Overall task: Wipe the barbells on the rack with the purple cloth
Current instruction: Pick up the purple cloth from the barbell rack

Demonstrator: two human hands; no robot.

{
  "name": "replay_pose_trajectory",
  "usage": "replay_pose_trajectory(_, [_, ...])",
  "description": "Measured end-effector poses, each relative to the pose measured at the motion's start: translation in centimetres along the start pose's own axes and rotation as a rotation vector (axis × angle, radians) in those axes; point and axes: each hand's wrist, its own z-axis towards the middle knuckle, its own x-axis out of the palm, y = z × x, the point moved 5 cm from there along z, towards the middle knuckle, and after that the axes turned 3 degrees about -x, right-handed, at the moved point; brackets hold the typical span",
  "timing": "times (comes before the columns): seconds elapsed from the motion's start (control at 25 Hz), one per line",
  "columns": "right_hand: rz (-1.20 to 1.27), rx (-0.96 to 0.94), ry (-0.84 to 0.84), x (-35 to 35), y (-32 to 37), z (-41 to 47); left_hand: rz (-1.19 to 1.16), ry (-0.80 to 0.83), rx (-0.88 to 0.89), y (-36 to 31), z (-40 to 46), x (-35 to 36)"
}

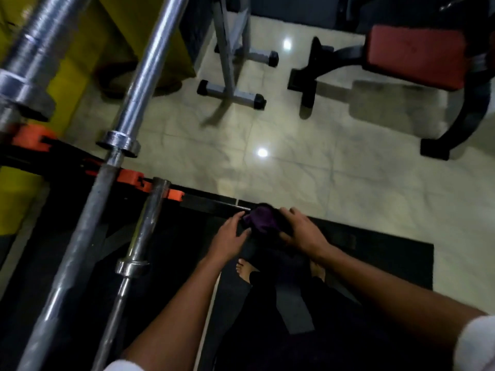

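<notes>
A bunched purple cloth (pixel 261 219) sits between both hands, low in the middle of the view. My right hand (pixel 301 230) grips its right side with curled fingers. My left hand (pixel 230 234) touches its left edge with fingers and thumb closing on a fold. Three steel barbells lean on the black rack (pixel 211 203) with orange holders at the left: a long thick one (pixel 117 135), a short chrome one (pixel 144 231) nearest the hands, and a threaded one (pixel 32 54) at the far left. Neither hand touches a barbell.
A red-padded bench (pixel 415 54) on a black frame stands at the upper right. A grey metal stand (pixel 230 87) rises at top centre. Yellow wall padding (pixel 80 62) is behind the bars. My bare feet (pixel 245 270) rest on a black floor mat; pale tiles lie beyond.
</notes>
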Motion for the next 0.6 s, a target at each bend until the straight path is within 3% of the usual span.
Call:
replay_pose_trajectory(0.12, [0.072, -0.203, -0.079, -1.8, 3.9, -3.3, -0.329, -0.204, 0.112, -3.4, -5.6, -3.2])
replay_pose_trajectory(0.2, [0.150, -0.312, -0.088, -2.9, 5.9, -4.5, -0.394, -0.327, 0.130, -4.4, -9.1, -4.5])
replay_pose_trajectory(0.32, [0.175, -0.454, 0.005, -4.1, 8.7, -4.8, -0.449, -0.574, -0.039, -4.4, -14.3, -5.2])
replay_pose_trajectory(0.44, [0.192, -0.677, 0.111, -5.0, 11.3, -5.7, -0.804, -0.843, -0.180, -5.9, -19.8, -4.7])
replay_pose_trajectory(0.52, [0.115, -0.837, 0.168, -5.1, 13.1, -6.3, -0.996, -0.882, -0.227, -7.2, -22.4, -4.1])
replay_pose_trajectory(0.6, [0.039, -0.957, 0.233, -4.4, 14.9, -7.1, -1.030, -0.853, -0.239, -7.2, -23.9, -2.4])
